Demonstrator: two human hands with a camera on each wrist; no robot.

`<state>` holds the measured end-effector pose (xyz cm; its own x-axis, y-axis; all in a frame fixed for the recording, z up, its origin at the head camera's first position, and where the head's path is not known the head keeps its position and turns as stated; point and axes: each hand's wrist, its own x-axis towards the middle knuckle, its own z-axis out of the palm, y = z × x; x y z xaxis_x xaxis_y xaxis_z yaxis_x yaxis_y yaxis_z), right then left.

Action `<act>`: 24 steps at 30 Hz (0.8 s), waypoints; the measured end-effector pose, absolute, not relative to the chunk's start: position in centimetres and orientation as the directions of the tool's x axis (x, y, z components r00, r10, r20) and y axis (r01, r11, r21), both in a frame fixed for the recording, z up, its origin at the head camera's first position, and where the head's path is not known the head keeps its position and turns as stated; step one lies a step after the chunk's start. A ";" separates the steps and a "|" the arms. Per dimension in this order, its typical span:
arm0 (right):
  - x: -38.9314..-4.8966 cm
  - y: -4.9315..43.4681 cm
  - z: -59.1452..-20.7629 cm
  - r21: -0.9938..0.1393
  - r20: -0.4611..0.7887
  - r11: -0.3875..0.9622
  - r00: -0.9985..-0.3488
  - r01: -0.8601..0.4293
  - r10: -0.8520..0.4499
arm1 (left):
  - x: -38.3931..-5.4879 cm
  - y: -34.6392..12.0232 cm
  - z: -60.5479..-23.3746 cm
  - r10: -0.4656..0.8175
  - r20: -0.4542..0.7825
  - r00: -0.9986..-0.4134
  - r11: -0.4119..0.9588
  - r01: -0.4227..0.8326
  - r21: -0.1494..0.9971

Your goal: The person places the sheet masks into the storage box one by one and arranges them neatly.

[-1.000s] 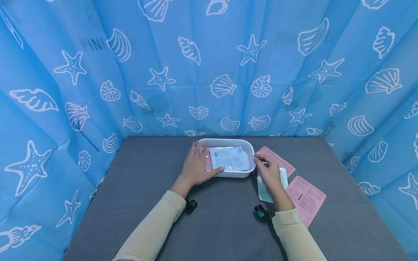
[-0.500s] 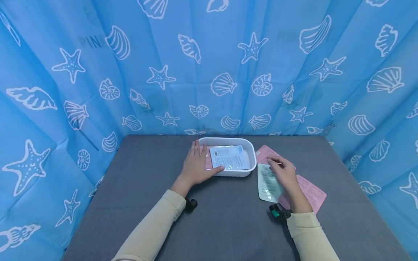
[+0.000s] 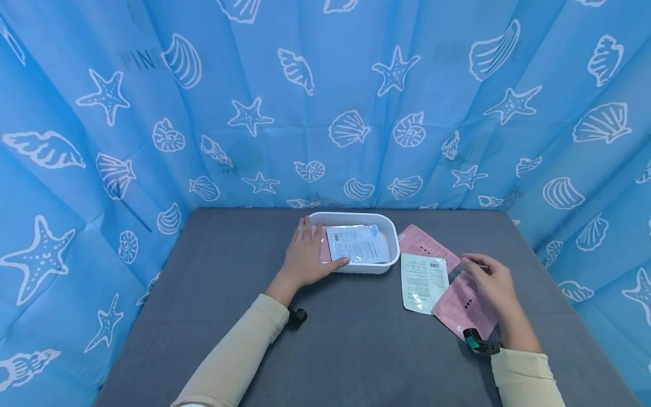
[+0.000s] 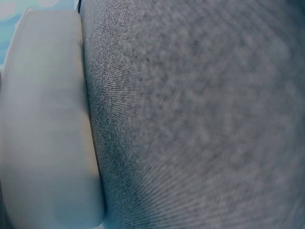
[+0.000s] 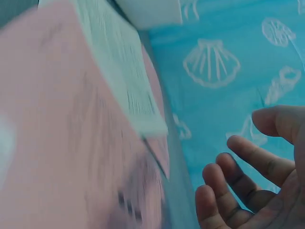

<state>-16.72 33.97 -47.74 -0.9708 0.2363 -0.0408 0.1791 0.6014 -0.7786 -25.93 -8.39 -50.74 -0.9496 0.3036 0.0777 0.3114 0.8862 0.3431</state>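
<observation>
My left hand [image 3: 302, 257] rests with straight fingers over the left end of a white plastic tub [image 3: 394, 240]. Inside the tub lie a light-blue flat packet [image 3: 358, 246] and, partly under it, a pink one. My right hand [image 3: 490, 280] holds nothing; in the right wrist view its fingers [image 5: 224, 183] are loosely bent and apart. Beneath and beside this hand lies a pink flat packet [image 3: 458, 311] with printed text. A mint-green packet [image 3: 422, 282] lies left of it, and another pink packet [image 3: 427, 246] lies behind, its front partly covered by the green one.
A grey cloth covers the table [image 3: 346, 339]. Behind it and at both sides hangs a blue curtain [image 3: 325, 113] with white shells and starfish. In the left wrist view the tub's wall [image 4: 47, 119] stands on the cloth.
My right hand has moved from the tub's right end to the right, past the green packet, and over the front pink packet. My left hand has stayed at the tub.
</observation>
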 end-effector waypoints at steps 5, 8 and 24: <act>-14.9 36.6 -48.1 -0.724 -0.063 0.653 -0.964 0.222 0.258 | -25.9 -8.4 -50.4 0.312 0.083 -0.946 0.881 0.321 0.349; -14.0 37.7 -48.5 -0.704 -0.070 0.671 -0.963 0.232 0.259 | -25.9 -8.4 -50.3 0.313 0.102 -0.944 0.880 0.328 0.342; -11.7 40.6 -49.6 -0.536 -0.049 0.823 -0.980 0.187 0.191 | -25.7 -8.3 -50.1 0.308 0.067 -0.949 0.885 0.311 0.346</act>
<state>-11.69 40.59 -49.59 -0.9805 0.1905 -0.0491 0.1868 0.8231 -0.5362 -25.66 -8.33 -50.11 -0.9491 0.3078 0.0669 0.3115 0.8851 0.3458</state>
